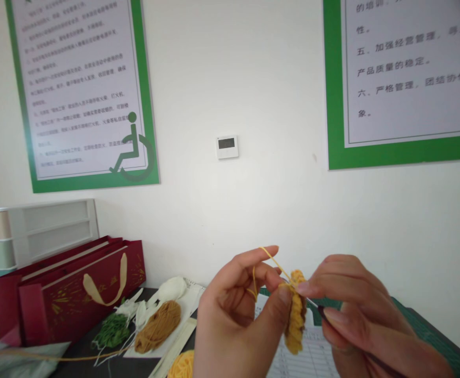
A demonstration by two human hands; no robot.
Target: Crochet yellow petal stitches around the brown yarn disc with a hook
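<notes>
A yellow crocheted piece (295, 320) hangs between my hands at the lower centre right. My left hand (241, 315) pinches its upper left edge between thumb and a finger, with yellow yarn (270, 256) running over the raised index finger and looping around other fingers. My right hand (359, 310) is closed on a crochet hook (324, 314) with a dark handle; its thin metal shaft points left to the top of the piece. The hook's tip is hidden at the stitches. The right index fingertip touches the top of the piece.
Brown yarn (158, 326), green yarn (113, 331), white yarn (171, 289) and a yellow ball (181, 366) lie left of my hands. Dark red gift bags (72, 294) and a drawer unit (52, 226) stand further left. Printed paper (306, 357) lies beneath my hands, before a wall.
</notes>
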